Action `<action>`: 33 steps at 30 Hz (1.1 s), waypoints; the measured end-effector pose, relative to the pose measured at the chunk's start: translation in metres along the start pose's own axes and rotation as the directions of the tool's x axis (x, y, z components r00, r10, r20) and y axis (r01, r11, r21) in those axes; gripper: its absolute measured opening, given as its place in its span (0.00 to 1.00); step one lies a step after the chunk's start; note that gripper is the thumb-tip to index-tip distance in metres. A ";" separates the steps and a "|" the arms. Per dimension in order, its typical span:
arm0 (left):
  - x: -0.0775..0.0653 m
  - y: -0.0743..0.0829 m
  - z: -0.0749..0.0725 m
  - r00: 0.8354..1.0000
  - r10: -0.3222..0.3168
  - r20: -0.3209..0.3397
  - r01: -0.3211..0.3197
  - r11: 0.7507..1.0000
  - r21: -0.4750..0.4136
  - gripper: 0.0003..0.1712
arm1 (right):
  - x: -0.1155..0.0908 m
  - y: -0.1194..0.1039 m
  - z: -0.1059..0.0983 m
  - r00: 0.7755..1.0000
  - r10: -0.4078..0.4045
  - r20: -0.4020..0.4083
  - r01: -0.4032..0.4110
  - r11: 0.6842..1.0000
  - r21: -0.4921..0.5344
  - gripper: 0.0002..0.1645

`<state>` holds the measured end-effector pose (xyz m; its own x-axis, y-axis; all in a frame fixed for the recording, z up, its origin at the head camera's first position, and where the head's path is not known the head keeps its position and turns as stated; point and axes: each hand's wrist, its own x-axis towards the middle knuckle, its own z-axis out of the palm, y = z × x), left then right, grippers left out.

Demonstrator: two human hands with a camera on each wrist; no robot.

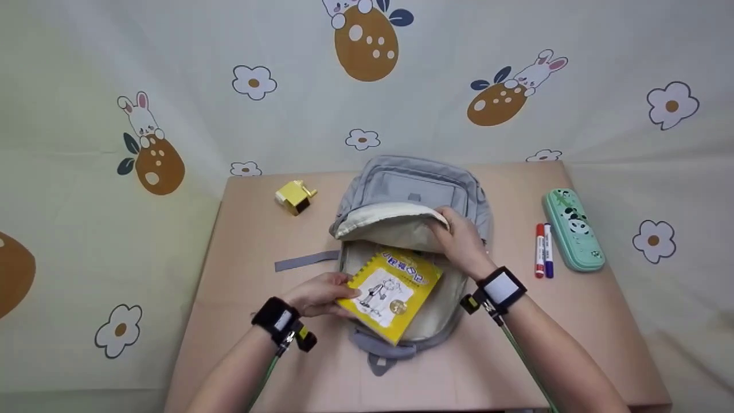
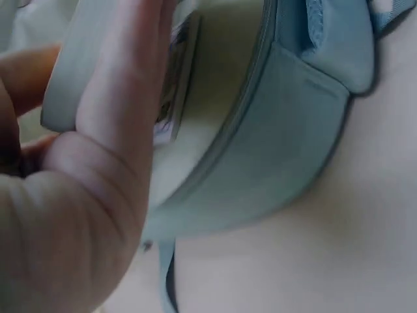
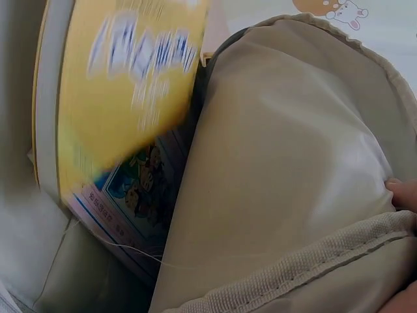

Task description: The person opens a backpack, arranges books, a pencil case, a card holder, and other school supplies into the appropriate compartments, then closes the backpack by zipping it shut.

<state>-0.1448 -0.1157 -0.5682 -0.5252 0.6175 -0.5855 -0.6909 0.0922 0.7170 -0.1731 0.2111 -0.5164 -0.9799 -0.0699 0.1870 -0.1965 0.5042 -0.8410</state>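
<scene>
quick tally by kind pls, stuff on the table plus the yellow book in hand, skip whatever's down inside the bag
Backpack: 1
Book: 1
Markers: 2
Pencil case: 1
Yellow sharpener, by the look of it: 1
Total: 6

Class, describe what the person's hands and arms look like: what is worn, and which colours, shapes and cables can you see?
The left hand and right hand show no gloves or sleeves. Each wrist wears a black band with a pale, roughly rectangular patch, a small boxy black camera with a yellow mark, and a thin green cable.
</scene>
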 end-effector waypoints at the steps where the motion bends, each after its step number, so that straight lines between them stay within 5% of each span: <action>1: 0.007 0.001 0.002 1.000 0.006 -0.018 -0.006 1.000 -0.029 0.26 | 0.000 0.000 0.001 1.000 0.001 0.000 -0.001 1.000 0.003 0.10; 10: 0.054 0.010 0.011 0.975 0.097 -0.199 -0.131 0.977 -0.166 0.34 | -0.001 -0.003 0.005 1.000 -0.009 -0.006 0.009 1.000 0.021 0.09; 19: 0.067 0.014 0.018 0.979 0.119 -0.168 -0.161 0.950 -0.268 0.41 | -0.001 -0.003 0.005 1.000 -0.004 0.012 0.004 1.000 0.027 0.08; 27: 0.077 0.010 0.017 0.944 0.250 -0.216 -0.273 0.959 -0.082 0.40 | -0.004 -0.002 0.007 1.000 0.002 0.011 -0.002 1.000 0.013 0.09; 33: 0.071 0.008 0.015 0.942 0.210 -0.261 -0.212 0.977 0.020 0.32 | -0.009 0.003 0.010 1.000 -0.002 0.014 0.002 1.000 0.014 0.09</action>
<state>-0.1800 -0.0594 -0.5978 -0.7693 0.3975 -0.5001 -0.5540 -0.0253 0.8321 -0.1654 0.2045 -0.5262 -0.9799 -0.0825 0.1816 -0.1985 0.4920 -0.8477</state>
